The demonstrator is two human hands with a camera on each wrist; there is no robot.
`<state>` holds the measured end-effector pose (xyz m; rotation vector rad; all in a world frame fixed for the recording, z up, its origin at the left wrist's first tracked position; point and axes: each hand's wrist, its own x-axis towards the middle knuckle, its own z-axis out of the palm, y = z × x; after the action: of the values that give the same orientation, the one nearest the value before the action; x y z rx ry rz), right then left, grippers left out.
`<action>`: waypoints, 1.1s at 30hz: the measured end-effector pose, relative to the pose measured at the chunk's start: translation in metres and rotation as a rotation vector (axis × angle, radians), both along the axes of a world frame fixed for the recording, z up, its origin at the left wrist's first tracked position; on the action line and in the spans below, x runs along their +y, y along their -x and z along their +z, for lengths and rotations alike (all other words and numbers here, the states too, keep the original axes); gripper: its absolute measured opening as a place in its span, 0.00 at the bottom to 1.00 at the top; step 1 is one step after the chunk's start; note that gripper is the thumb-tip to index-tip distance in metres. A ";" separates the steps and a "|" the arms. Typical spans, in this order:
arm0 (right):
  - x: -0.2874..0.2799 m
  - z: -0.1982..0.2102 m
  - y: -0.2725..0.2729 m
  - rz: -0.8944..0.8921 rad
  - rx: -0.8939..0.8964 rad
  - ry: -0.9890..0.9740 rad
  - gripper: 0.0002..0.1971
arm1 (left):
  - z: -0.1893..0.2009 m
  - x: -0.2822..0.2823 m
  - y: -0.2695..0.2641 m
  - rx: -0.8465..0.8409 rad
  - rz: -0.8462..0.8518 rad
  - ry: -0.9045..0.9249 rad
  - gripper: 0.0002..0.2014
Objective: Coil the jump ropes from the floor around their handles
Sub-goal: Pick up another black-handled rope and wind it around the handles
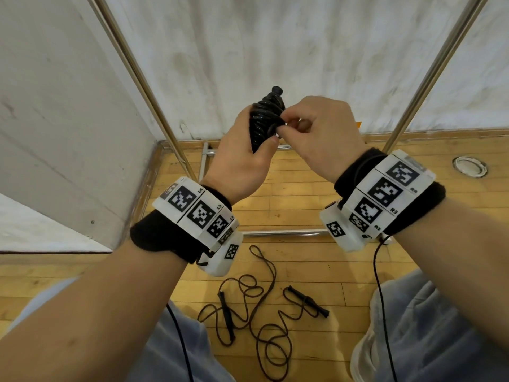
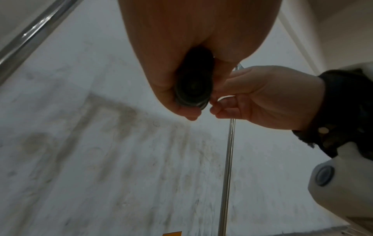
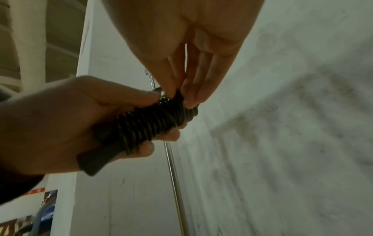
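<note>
Head view showed the left hand wrapped around a coiled jump rope, its glossy black cord wound in tight ridged turns over cylindrical handles, fingers curled under it and thumb on top. Right hand pinched the cord's end at the coil's upper turns with its fingertips. Below both hands, a second jump rope lay in loose thin loops on the wooden floor, matte handles apart
</note>
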<state>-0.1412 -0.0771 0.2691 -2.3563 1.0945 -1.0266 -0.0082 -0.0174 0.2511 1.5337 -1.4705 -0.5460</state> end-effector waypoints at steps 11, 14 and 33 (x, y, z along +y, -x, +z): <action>-0.005 0.006 0.011 0.176 0.041 -0.247 0.10 | 0.007 0.004 -0.009 0.086 -0.134 -0.134 0.17; -0.003 0.006 0.011 0.180 0.039 -0.227 0.06 | 0.008 0.004 -0.011 0.116 -0.170 -0.148 0.16; 0.012 -0.008 0.005 0.094 0.015 0.048 0.10 | 0.005 0.001 -0.002 0.205 -0.085 -0.072 0.16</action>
<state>-0.1463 -0.0654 0.2615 -2.4325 0.9645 -1.0141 -0.0059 -0.0167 0.2563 1.4293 -1.3743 -0.7904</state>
